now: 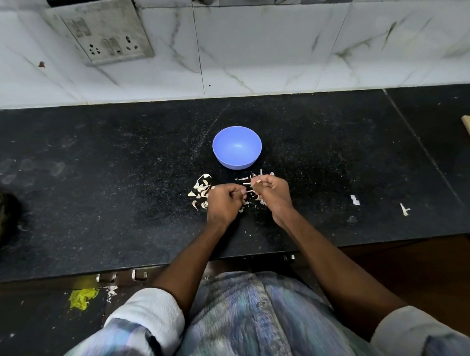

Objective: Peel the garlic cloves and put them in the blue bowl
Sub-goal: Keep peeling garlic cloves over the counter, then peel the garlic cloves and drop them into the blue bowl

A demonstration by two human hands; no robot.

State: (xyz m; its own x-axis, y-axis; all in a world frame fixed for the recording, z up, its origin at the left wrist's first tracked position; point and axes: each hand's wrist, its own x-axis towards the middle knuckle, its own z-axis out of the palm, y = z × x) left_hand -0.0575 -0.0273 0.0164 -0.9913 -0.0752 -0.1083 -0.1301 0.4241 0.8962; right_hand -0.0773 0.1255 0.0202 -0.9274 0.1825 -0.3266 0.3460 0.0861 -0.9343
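A periwinkle-blue bowl [237, 146] sits on the black speckled bench [120, 161]; white grey-veined wall tiles [263, 50] at twelve o'clock.

We wear a crinkled shirt [251, 319] mottled in blue, lilac and grey, buttoned down the front, its sleeves [151, 313] rolled into pale cuffs above bare forearms.

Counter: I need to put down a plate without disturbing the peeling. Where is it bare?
Bare black counter lies left of the blue bowl, and right of it too. It is crowded near the bowl, where both hands work among garlic peels.
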